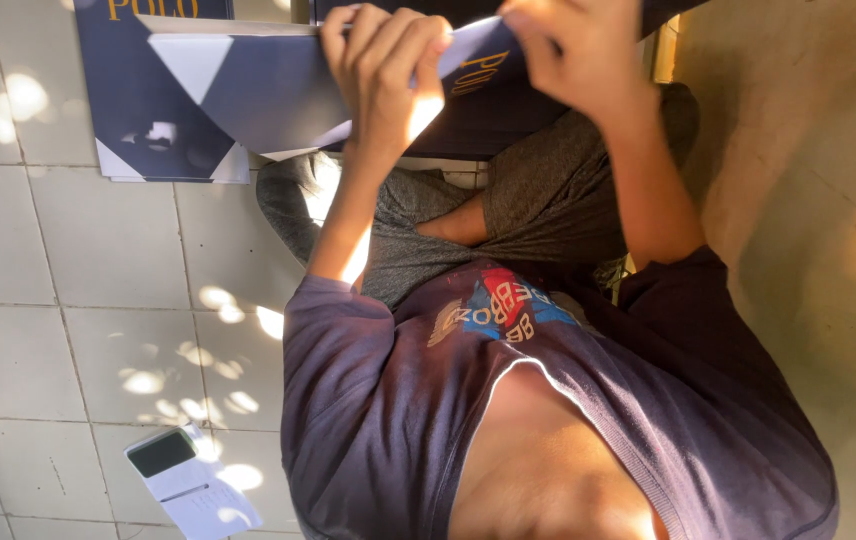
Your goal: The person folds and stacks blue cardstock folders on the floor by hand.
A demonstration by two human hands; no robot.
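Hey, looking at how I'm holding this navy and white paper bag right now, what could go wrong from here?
1. Both hands, left hand and right hand, pinch the same top edge of the paper bag; pulling them apart might tear or crease it.
2. The bag is only partly propped over the grey-clad knees, so it may slide onto the tiled floor.
3. A small white device lies on the floor by your side; shifting could knock it.

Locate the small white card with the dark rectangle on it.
In the head view the white card lies on the tiled floor at the lower left, beside the person's sleeve, well away from both hands and the navy folded sheet.
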